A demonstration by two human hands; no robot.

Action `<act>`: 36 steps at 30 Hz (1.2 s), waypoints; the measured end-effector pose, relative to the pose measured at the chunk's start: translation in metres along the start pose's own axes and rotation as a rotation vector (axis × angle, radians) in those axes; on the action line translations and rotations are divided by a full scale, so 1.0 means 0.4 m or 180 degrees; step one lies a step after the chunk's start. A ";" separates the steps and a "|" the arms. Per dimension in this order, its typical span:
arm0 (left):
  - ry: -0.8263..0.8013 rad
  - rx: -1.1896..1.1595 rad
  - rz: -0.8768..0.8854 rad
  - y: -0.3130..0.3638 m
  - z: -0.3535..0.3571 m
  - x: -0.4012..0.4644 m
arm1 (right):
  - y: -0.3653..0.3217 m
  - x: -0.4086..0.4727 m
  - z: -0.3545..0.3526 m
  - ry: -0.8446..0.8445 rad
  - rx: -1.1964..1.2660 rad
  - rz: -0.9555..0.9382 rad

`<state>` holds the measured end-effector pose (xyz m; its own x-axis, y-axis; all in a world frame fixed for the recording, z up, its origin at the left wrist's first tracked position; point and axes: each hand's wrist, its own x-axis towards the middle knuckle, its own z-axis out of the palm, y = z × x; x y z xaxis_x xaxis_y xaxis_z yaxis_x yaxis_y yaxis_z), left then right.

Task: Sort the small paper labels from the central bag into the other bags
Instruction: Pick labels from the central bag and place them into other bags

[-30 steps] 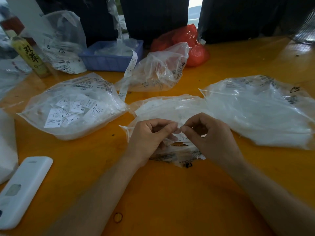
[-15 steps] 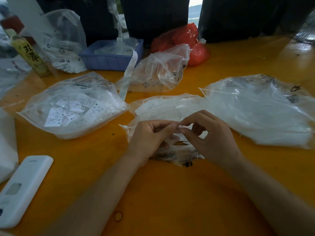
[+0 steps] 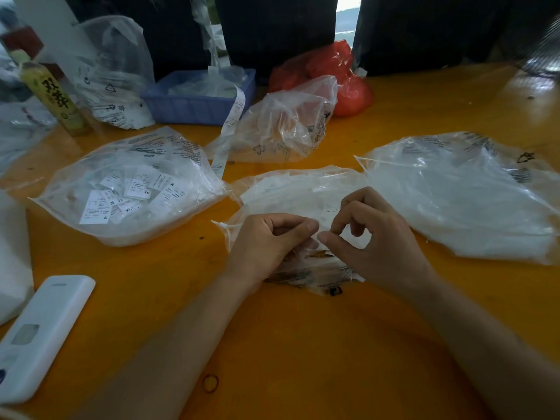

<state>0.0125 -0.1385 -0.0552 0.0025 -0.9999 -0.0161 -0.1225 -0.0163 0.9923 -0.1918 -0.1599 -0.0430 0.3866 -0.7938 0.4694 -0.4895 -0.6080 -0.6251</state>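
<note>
plenty left: the central bag (image 3: 291, 189) looks full of labels, while the left bag (image 3: 130, 189) beside it shows sorted ones. above the central bag's near edge, left hand (image 3: 266, 241) and right hand (image 3: 372, 241) meet fingertip to fingertip. both seem to pinch something too small to make out, perhaps a label.

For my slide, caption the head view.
Both hands, left hand and right hand, pinch labels over the central bag.

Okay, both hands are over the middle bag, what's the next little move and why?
Probably read the size on whatever the left hand and right hand are pinching over the middle bag; no label shows clearly there, and the left bag holds mixed sizes.
</note>
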 end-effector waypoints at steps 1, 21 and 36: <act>0.0003 -0.0008 0.0000 0.000 -0.001 0.000 | 0.001 0.000 -0.001 -0.0039 0.0012 -0.0015; -0.0176 0.0146 0.0228 -0.004 -0.007 0.001 | 0.005 0.003 -0.004 -0.0444 0.1164 0.1109; -0.0192 0.0370 0.0340 0.004 -0.007 -0.003 | 0.004 0.003 -0.001 -0.0649 0.1038 0.1197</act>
<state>0.0149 -0.1373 -0.0534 -0.0757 -0.9941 0.0779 -0.2328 0.0936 0.9680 -0.1924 -0.1619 -0.0433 0.3912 -0.9180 0.0655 -0.3677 -0.2211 -0.9033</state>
